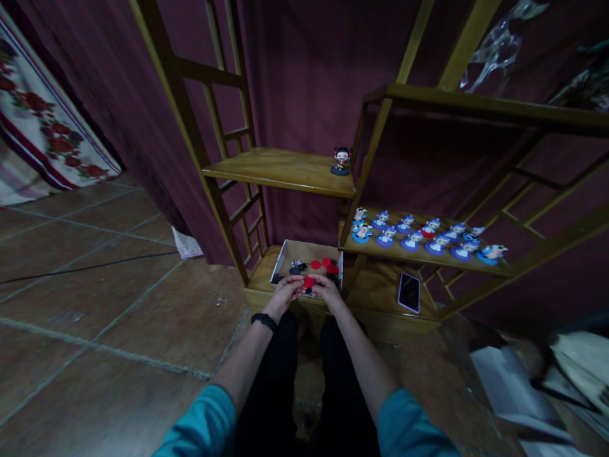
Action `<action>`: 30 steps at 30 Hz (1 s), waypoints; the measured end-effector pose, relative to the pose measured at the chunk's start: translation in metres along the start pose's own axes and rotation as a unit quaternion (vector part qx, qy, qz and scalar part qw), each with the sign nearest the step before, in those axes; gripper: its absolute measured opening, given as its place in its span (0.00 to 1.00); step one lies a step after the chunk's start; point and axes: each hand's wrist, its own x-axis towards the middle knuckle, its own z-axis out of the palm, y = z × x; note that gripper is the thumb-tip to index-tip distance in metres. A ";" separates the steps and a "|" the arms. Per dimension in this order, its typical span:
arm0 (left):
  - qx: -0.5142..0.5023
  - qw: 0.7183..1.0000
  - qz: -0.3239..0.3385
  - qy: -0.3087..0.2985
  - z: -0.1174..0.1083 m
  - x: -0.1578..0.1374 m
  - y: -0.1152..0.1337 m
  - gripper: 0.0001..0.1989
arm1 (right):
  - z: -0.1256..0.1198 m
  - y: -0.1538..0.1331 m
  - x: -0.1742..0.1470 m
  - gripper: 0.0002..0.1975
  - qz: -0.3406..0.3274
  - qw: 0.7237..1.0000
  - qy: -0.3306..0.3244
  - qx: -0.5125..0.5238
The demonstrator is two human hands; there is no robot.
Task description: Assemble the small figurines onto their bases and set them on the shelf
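Note:
In front of my knees, both hands meet over the near edge of a shallow cardboard box. My left hand pinches the left side of a red round figurine base. The right side of the same base is between the fingers of my right hand. Something dark shows just under the base, too small to make out. Inside the box lie several more figurines with red bases and a black-and-white figurine with a dark base.
Wooden shelves rise around the box. One small figurine stands on the upper left shelf; several with blue or purple bases stand in rows on the right shelf. A phone lies lower right. White packaging is on the floor.

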 end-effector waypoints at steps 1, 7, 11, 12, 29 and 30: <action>0.001 1.000 -0.003 -0.003 0.000 0.000 0.000 0.11 | 0.000 0.001 0.001 0.20 0.000 1.000 0.001 -0.004; -0.005 1.000 -0.006 -0.017 -0.002 -0.001 0.002 0.10 | 0.001 0.004 0.002 0.17 -0.008 1.000 0.006 -0.029; -0.012 1.000 -0.011 -0.018 -0.003 0.001 0.001 0.10 | 0.001 0.005 0.002 0.17 -0.004 1.000 0.005 -0.031; -0.013 1.000 -0.012 -0.018 -0.003 0.001 0.001 0.10 | 0.001 0.005 0.001 0.17 0.000 1.000 0.004 -0.029; 0.000 1.000 -0.010 0.013 -0.005 0.006 -0.003 0.11 | 0.000 0.009 0.004 0.11 0.080 0.996 0.013 0.023; -0.001 1.000 -0.011 0.016 -0.006 0.007 -0.003 0.11 | 0.000 0.008 0.005 0.10 0.083 0.996 0.014 0.024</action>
